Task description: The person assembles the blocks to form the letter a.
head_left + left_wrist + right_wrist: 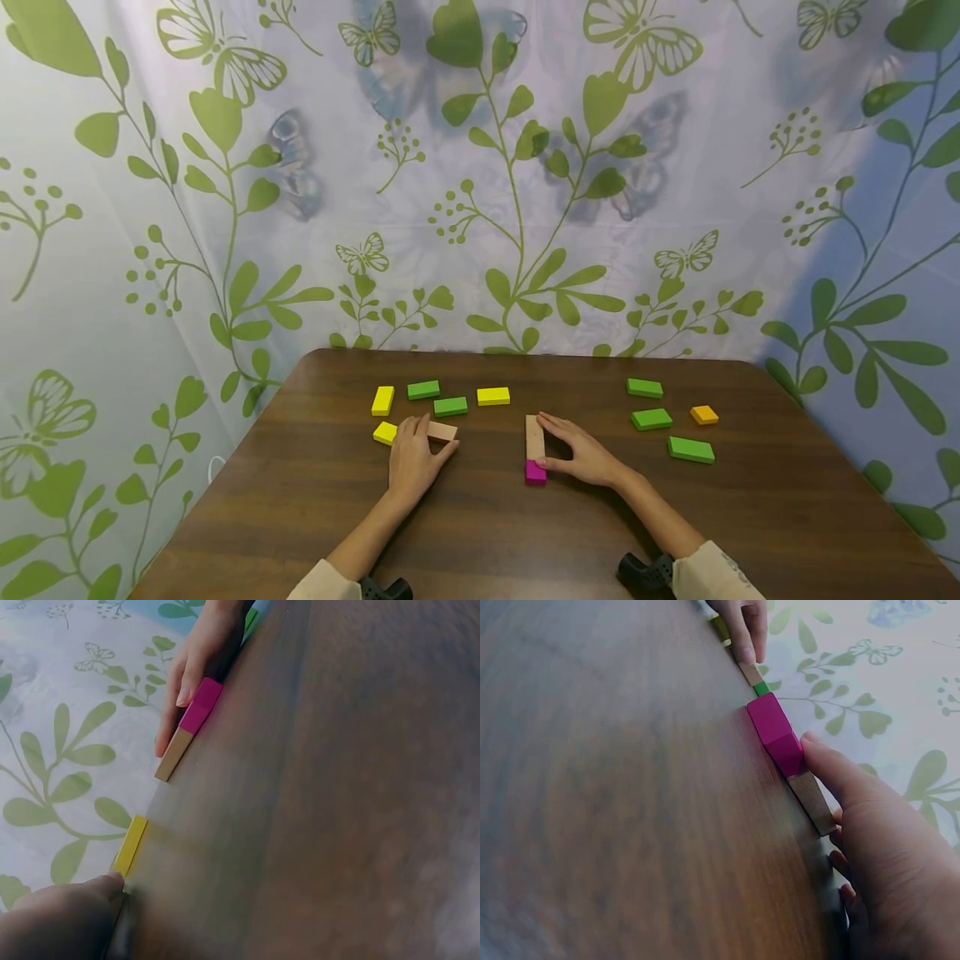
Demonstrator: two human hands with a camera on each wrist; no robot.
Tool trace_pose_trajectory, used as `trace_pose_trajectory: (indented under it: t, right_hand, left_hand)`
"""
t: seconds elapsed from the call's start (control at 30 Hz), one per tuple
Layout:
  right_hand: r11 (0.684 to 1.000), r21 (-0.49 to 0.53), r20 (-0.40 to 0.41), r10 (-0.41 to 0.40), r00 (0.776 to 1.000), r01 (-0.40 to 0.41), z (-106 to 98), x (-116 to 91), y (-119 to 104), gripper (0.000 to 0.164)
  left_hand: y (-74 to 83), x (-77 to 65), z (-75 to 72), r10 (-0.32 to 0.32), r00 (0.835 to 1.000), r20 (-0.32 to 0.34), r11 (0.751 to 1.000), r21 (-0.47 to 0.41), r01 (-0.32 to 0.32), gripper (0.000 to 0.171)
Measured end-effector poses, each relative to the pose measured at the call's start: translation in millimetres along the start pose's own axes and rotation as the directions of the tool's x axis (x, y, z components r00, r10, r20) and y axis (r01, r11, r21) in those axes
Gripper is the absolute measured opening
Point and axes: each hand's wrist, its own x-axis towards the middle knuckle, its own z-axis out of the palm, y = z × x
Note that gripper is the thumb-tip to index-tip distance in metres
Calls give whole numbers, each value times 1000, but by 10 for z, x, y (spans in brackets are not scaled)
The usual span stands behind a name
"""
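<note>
Near the middle of the table, a plain wooden block [534, 437] and a magenta block [536, 472] lie end to end in a line. My right hand [585, 454] holds the wooden one, thumb by the joint where the magenta block [775, 731] meets it and fingers at its far end. To the left, another plain wooden block [442, 431] lies at a slant. My left hand [414, 462] grips that block from above, its fingers hiding the left end. A yellow block [386, 432] sits just left of those fingers.
Behind the left hand lie a yellow block [382, 401], two green blocks [450, 407] and another yellow block [493, 397]. Several green blocks [651, 419] and a small orange block [704, 415] are at the right. A leaf-patterned curtain [480, 208] hangs behind the brown table [480, 533].
</note>
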Motion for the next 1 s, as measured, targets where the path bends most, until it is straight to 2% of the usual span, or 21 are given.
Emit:
trace_pose_trajectory:
  t: [0.13, 0.27, 0.4, 0.53, 0.63, 0.7, 0.8, 0.9, 1.0]
  right_hand:
    - [1000, -4, -5, -1, 1000, 1, 9, 8, 17, 83]
    - [1000, -5, -8, -1, 1000, 1, 14, 10, 28, 83]
    - [1000, 0, -7, -1, 1000, 1, 17, 5, 23, 83]
    - [1000, 6, -3, 1, 1000, -1, 18, 1, 17, 83]
    - [1000, -1, -9, 2, 1000, -2, 17, 1, 21, 83]
    - [1000, -4, -11, 0, 1000, 0, 15, 2, 24, 83]
    - [1000, -6, -12, -5, 1000, 5, 14, 2, 24, 82]
    - [1000, -4, -9, -3, 1000, 3, 15, 0, 26, 82]
    - [1000, -5, -9, 2, 1000, -2, 21, 0, 36, 82]
  left_hand:
    - [-10, 2, 21, -2, 1000, 5, 1000, 6, 2, 64]
    - [0, 4, 29, 10, 1000, 6, 1000, -24, -10, 61]
    - [61, -9, 14, 58, 998, 18, 993, -102, -56, 62]
    - [185, -50, 0, 140, 987, 81, 972, -202, -121, 64]
    - [294, -95, -8, 228, 958, 173, 945, -275, -176, 63]
    - [359, -126, -19, 288, 926, 245, 926, -317, -204, 62]
    - [424, -165, -34, 358, 870, 341, 904, -361, -230, 63]
    - [448, -187, -44, 398, 822, 408, 892, -381, -243, 63]
    - [445, -193, -46, 418, 796, 438, 884, -399, -245, 63]
